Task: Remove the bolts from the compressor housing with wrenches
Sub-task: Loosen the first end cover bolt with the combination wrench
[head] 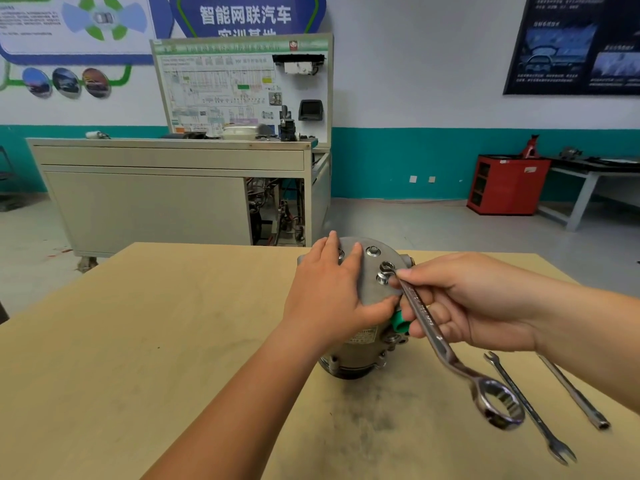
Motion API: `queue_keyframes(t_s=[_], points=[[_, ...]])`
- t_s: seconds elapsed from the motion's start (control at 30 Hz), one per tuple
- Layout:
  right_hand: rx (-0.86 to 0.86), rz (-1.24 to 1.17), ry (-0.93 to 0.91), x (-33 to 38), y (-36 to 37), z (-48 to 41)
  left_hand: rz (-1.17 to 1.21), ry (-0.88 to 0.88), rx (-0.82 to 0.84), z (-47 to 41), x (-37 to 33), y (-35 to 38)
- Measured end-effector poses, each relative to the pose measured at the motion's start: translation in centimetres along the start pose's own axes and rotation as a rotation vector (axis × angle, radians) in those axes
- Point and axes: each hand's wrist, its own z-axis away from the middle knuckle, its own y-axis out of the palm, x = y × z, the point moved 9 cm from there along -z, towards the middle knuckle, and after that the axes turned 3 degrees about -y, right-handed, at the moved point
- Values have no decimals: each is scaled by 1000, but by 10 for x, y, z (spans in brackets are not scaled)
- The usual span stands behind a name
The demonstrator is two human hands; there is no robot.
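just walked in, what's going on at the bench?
A person is unbolting a compressor housing on the table. The left hand lies flat on its top, steadying it; the right hand holds a wrench with the open end at a bolt there. Another bolt is still in. Two spare wrenches lie on the table.

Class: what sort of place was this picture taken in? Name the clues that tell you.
Probably a vehicle-repair training workshop: a wiring-diagram demonstration board, a red tool cabinet with a jack stand, and wrenches by a compressor housing on the workbench.
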Motion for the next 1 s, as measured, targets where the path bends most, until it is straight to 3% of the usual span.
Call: queue_keyframes(t_s=[0.43, 0.53, 0.63, 0.8, 1.0], points=[[40, 537, 39, 4, -25, -6, -15, 2, -8, -4, -5, 3], [140, 835, 161, 4, -32, -6, -13, -8, -13, -3, -3, 3], [91, 1215, 224, 25, -53, -8, -7, -10, -4, -2, -2, 3], [-128, 1527, -92, 75, -67, -28, -26, 2, 14, -4, -4, 5], [-259, 1360, -400, 92, -69, -19, 0, -2, 23, -3, 0, 6]])
